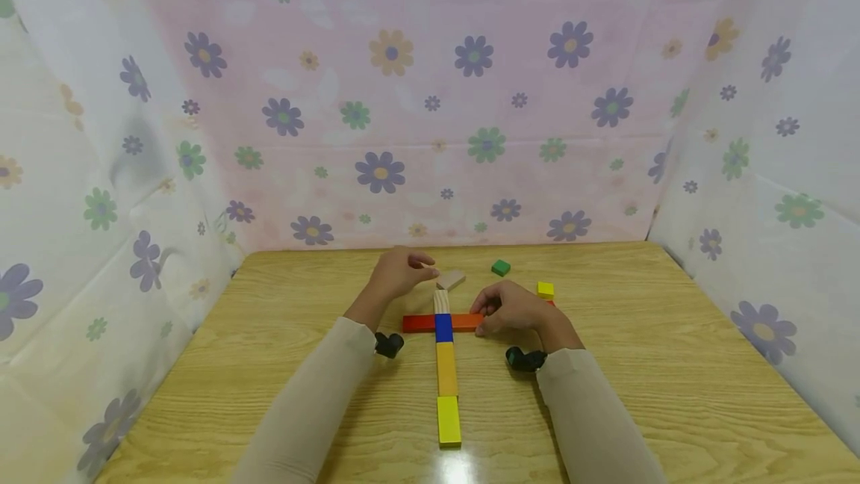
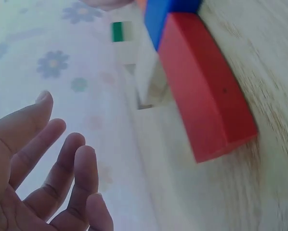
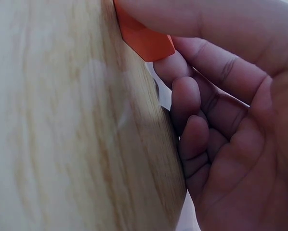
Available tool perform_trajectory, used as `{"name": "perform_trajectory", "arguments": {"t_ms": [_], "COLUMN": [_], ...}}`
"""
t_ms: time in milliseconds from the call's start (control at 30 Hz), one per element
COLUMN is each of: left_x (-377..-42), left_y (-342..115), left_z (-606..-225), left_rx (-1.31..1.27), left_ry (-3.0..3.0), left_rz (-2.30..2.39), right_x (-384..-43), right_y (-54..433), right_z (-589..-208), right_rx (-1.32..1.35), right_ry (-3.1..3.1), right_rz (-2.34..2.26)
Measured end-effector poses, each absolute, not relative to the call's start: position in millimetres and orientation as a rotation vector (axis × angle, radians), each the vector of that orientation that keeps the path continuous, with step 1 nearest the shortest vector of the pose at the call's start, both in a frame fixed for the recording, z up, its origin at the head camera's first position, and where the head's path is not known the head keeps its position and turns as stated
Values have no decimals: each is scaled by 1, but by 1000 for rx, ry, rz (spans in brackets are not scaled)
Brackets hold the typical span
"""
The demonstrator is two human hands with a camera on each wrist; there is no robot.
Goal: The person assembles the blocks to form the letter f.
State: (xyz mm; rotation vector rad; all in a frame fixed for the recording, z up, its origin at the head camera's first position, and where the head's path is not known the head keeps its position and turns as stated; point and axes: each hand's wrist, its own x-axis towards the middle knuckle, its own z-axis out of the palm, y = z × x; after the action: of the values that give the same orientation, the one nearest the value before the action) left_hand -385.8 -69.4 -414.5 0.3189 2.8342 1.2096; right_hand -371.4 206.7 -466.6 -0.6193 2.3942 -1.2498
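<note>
now the left hand (image 1: 399, 273) hovers loosely spread while the right hand (image 1: 516, 308) pinches an orange block (image 1: 465, 323).

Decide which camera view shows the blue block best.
The head view, where the blue block shows its whole top. The left wrist view cuts it off at the upper edge; the right wrist view lacks it.

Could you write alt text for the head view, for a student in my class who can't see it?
A person's right hand pinches the orange-red block forming the right arm of a cross of colored blocks on a wood-grain table. The left hand, holding nothing, is near a pale block.
</note>
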Motion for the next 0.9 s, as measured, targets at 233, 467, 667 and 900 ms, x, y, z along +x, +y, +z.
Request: {"name": "perform_trajectory", "arguments": {"t_ms": [233, 467, 667, 900], "left_x": [-360, -325, -299, -275], "left_y": [-81, -89, -89, -80], "left_z": [-408, -410, -417, -425], "left_rx": [429, 557, 736, 852], "left_ry": [2863, 2716, 2627, 2604], "left_rz": [1198, 1206, 1110, 895], "right_x": [-371, -368, -367, -367], "right_y": [206, 205, 205, 205], "right_z": [-466, -464, -462, -463], "right_rx": [-646, -619, -612, -640], "right_ry": [2415, 2430, 2437, 2420], "right_rz": [-1236, -1223, -1221, -1215]}}
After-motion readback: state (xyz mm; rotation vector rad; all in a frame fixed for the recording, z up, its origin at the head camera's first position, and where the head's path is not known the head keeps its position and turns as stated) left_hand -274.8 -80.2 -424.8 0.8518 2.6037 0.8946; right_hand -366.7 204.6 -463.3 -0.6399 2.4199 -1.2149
